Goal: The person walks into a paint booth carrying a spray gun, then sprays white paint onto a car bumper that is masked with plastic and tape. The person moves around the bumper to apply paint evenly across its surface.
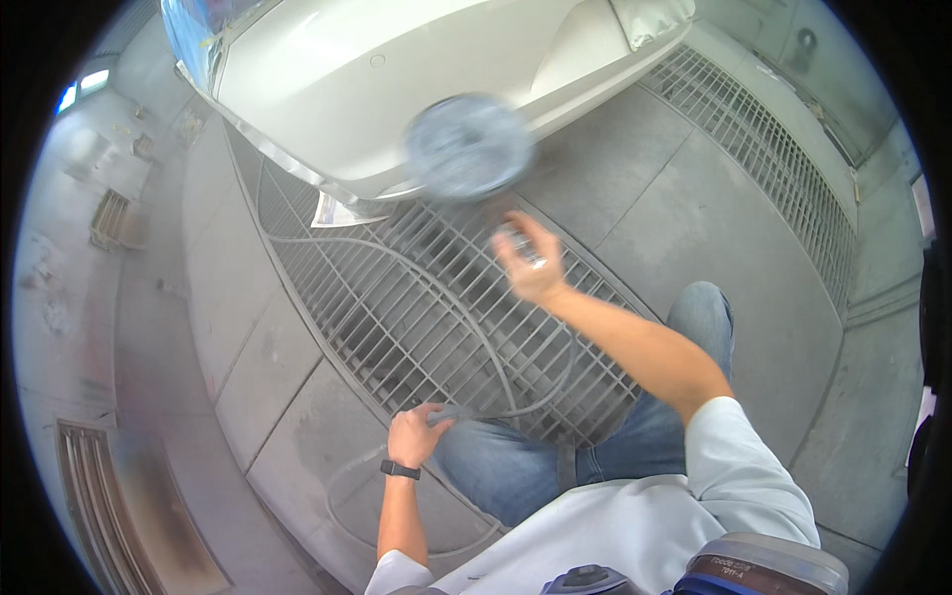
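A spray gun is in my right hand [531, 258], its silver body [521, 246] partly hidden by my fingers and its round cup [468, 146] blurred with motion above them. The cup overlaps a white car body panel [327, 69] in my view; whether they touch I cannot tell. My left hand [412, 436], with a dark band on its wrist, grips a grey hose [446, 416] beside my bent left knee. The hose [397, 256] loops over the floor grating [367, 307] below.
Blue masking film [193, 40] covers the panel's left end, with paper [337, 211] beneath its lower edge. Concrete slabs [238, 357] border the grating, and another grating [764, 159] runs along the right wall [868, 278]. A louvred vent [89, 496] is at the lower left.
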The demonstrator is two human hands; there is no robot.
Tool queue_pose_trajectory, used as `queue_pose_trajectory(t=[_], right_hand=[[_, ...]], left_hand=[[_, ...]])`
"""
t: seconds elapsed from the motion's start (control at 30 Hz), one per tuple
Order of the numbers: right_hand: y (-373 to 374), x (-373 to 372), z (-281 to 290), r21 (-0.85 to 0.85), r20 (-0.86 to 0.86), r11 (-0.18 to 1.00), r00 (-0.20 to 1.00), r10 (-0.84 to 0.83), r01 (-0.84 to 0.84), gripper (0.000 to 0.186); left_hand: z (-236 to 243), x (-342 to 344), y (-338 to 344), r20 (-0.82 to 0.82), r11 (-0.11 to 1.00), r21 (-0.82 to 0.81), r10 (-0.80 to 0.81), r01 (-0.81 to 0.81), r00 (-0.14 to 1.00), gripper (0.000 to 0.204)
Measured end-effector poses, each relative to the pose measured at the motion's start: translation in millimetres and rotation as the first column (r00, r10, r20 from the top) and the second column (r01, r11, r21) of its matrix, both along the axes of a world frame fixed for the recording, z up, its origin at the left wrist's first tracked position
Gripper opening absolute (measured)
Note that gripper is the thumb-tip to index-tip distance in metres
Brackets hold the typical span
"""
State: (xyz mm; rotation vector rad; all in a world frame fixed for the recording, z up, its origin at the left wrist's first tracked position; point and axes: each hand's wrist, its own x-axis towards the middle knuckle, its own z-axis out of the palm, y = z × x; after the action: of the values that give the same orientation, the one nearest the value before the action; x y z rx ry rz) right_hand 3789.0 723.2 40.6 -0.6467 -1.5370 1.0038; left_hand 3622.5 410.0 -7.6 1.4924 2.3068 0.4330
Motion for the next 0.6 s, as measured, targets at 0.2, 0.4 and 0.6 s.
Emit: queue_pose_trajectory(t=[0.2,0.4,0.6], right_hand=[[7,-58,20,-0.091,0.133,0.867,0.857,0.498,-0.49,0.037],[133,47,18,-0.422,-0.163,0.812,0.915,0.37,-0.403,0.038],[273,165,20,-0.462,-0.269,0.87,0.962,0.049,-0.174,0.037]], left_hand=[[-6,16,10,0.089,0.991,-0.13,0.048,-0.036,0.995,0.038],[-12,58,66,0.15,0.993,-0.09,-0.061,0.075,0.987,0.035],[-5,119,135,0.208,0.987,-0.059,-0.135,0.15,0.969,0.032]])
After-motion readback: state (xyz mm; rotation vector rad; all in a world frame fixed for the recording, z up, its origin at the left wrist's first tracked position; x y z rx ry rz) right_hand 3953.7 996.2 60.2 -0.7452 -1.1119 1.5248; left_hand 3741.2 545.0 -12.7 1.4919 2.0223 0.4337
